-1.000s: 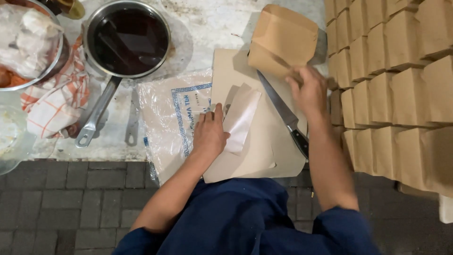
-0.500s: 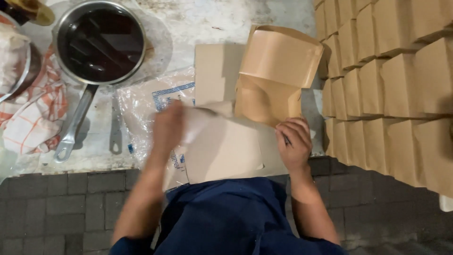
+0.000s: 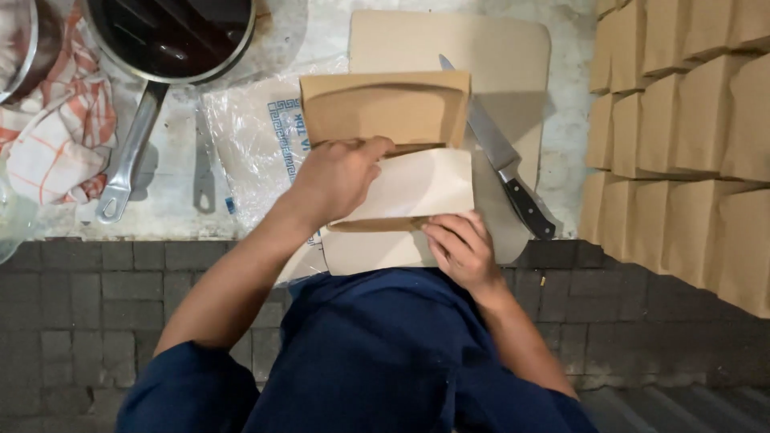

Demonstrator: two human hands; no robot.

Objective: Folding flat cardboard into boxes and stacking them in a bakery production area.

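Box [image 3: 385, 112] has come down flat onto cutting board [image 3: 481, 56] since half a second ago, lid open; left hand [image 3: 337, 178] presses white paper liner [image 3: 413, 186] inside with curled fingers, right hand [image 3: 459, 250] pinches front edge; smooth liner evenly, clear of knife [image 3: 501, 156].
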